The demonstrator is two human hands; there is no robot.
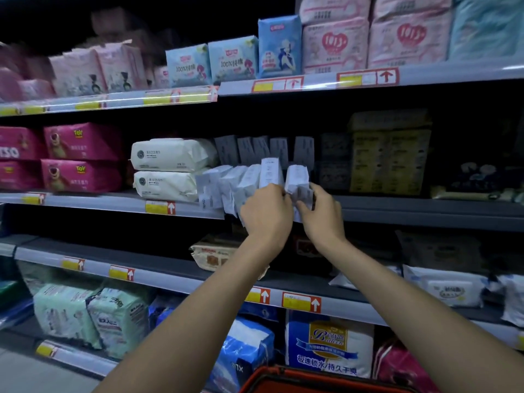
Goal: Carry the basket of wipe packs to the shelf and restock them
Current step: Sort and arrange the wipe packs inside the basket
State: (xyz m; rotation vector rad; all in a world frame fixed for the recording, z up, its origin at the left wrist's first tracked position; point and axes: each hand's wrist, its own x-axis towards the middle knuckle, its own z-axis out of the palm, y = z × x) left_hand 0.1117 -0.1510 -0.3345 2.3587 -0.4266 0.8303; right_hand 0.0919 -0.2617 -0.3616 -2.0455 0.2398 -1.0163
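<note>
Dim store aisle: on the middle shelf (425, 212) the packs (241, 182) stand in a row at its front edge. My right hand (321, 215) pinches the end pack (297, 177) and my left hand (265, 215) grips the next pack (271, 171); the basket (312, 378) sits below the shelf.

there's open dark room at twelve o'clock above the row of small white packs (241, 182), under the upper shelf (453, 75). stacked cream packs (170, 168) wall off nine o'clock; yellow boxes (388, 160) stand at three o'clock.
</note>
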